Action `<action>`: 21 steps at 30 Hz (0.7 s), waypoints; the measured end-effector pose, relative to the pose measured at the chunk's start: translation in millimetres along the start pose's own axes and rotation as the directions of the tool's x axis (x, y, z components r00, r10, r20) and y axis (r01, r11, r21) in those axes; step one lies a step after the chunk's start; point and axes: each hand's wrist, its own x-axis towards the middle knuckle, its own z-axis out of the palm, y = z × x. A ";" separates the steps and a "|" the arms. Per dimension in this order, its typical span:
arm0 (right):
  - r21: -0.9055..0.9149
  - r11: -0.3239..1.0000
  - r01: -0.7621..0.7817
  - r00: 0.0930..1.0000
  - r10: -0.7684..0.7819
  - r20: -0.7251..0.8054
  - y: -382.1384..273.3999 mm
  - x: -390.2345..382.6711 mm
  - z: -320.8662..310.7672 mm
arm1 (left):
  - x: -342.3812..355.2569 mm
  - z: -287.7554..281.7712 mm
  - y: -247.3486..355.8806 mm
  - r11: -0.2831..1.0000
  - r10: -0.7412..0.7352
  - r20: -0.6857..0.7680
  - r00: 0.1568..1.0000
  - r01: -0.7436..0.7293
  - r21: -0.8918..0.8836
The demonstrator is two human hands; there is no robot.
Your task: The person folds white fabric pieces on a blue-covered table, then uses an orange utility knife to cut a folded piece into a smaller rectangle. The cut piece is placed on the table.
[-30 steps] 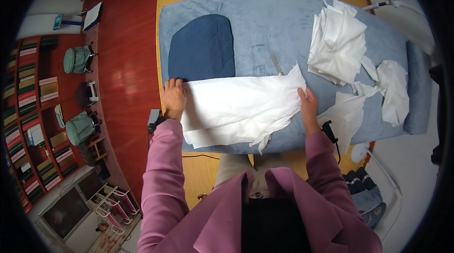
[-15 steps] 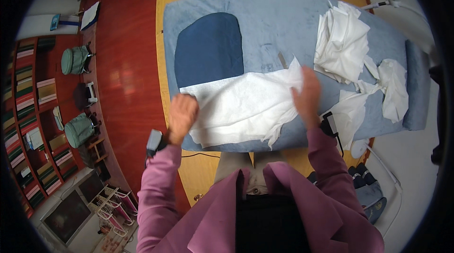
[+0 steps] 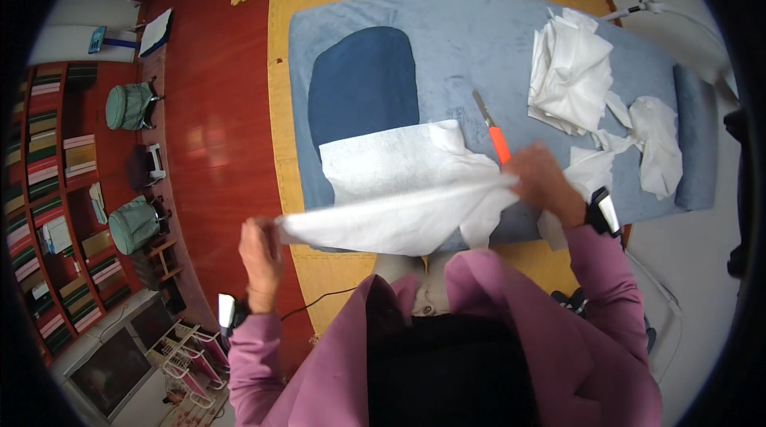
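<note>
With the left hand (image 3: 259, 255) pinching one corner at lower left and the right hand (image 3: 542, 183) gripping the other at centre right, the white cloth (image 3: 399, 187) (half draped on the blue mat (image 3: 479, 44)) wants even tension for a straight fold.

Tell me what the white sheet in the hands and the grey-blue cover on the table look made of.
White sheet: thin, soft woven or nonwoven cloth, matte; it drapes and creases between left hand and right hand. Grey-blue cover: likely terry or fleece, with a fuzzy, dull nap.
</note>
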 end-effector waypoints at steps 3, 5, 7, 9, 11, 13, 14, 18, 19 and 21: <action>-0.089 0.991 -0.096 0.988 0.084 -0.126 -3.3 29.6 -55.8 | 41.2 -20.6 9.8 0.996 0.069 -0.165 0.984 -0.076 -0.042; -0.080 0.987 -0.143 0.976 0.127 -0.175 -25.6 34.7 -93.0 | 48.9 -50.9 20.9 0.982 0.180 -0.276 0.944 -0.187 0.002; -0.074 0.985 -0.158 0.962 0.137 -0.236 -48.8 24.3 -121.8 | 42.2 -76.4 27.8 0.937 0.349 -0.372 0.860 -0.332 0.110; -0.019 0.997 -0.079 0.955 0.070 -0.289 -69.8 5.8 -126.9 | 18.6 -90.2 29.8 0.899 0.436 -0.400 0.806 -0.411 0.152; 0.013 0.998 -0.058 0.955 0.060 -0.292 -79.8 -16.0 -115.8 | -16.6 -87.5 29.3 0.951 0.310 -0.251 0.917 -0.303 0.065; 0.066 0.997 -0.040 0.947 0.059 -0.316 -84.6 -25.7 -78.1 | -42.4 -59.4 23.1 0.974 0.217 -0.191 0.957 -0.200 0.103; 0.052 0.995 -0.087 0.962 0.098 -0.256 -84.0 -30.3 -59.6 | -51.4 -47.3 17.3 0.964 0.240 -0.138 0.961 -0.219 0.153; 0.101 0.985 -0.141 0.972 0.157 -0.176 -75.8 -47.7 8.7 | -79.5 -3.9 -2.7 0.979 0.127 0.045 0.991 -0.132 0.155; 0.115 0.982 -0.149 0.975 0.165 -0.150 -73.8 -51.7 21.8 | -84.0 4.9 -7.3 0.979 0.104 0.075 0.992 -0.116 0.168; 0.084 0.985 -0.153 0.983 0.161 -0.087 -73.4 -61.9 42.7 | -97.1 18.4 -13.0 0.984 0.077 0.123 0.989 -0.096 0.150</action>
